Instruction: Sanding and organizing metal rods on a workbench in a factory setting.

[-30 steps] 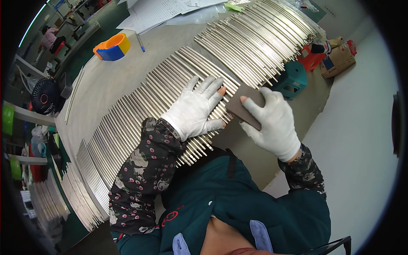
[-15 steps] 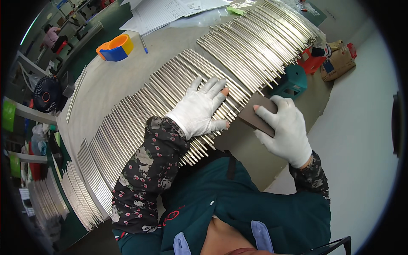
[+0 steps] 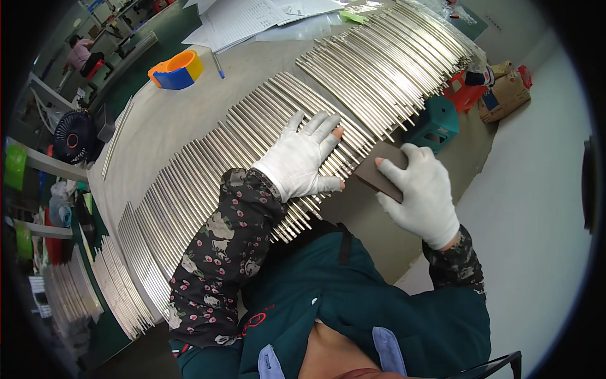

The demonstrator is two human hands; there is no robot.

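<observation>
A long row of thin shiny metal rods lies side by side across a grey table. My left hand, in a white glove with cut fingertips, rests flat on the rods near their front ends, fingers spread. My right hand, also gloved, grips a dark brown abrasive block held against the rod ends at the table's front edge.
An orange and blue tape dispenser, a pen and loose papers lie at the back. More rod stacks lie at the left. A teal stool, a red stool and a cardboard box stand on the floor at right. A person sits far left.
My right hand with the block has slid right along the rod ends, away from my left hand. My left hand stays pressed on the rods.
</observation>
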